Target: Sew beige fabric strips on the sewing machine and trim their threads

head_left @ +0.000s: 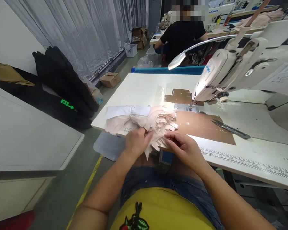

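Note:
A bundle of pale pink fabric pieces (158,123) lies at the front edge of the white sewing table (144,84), its layered edges fanned out toward the right. My left hand (137,142) is closed on the near side of the bundle, thumb and fingers pinching the cloth. At the bundle's right end, my right hand (182,145) pinches the edge of a fabric piece between thumb and fingers. Across the bundle's back left lies a white strip (127,111). Beyond my right hand stands the sewing machine head (211,70), its needle area just behind the cloth.
Metal tweezers (230,128) rest on a brown plate (201,126) right of the bundle. A ruler strip (249,163) runs along the front edge. A lamp (177,61) arches over the table. A person in black (184,38) sits ahead. A cardboard box (110,80) stands on the floor.

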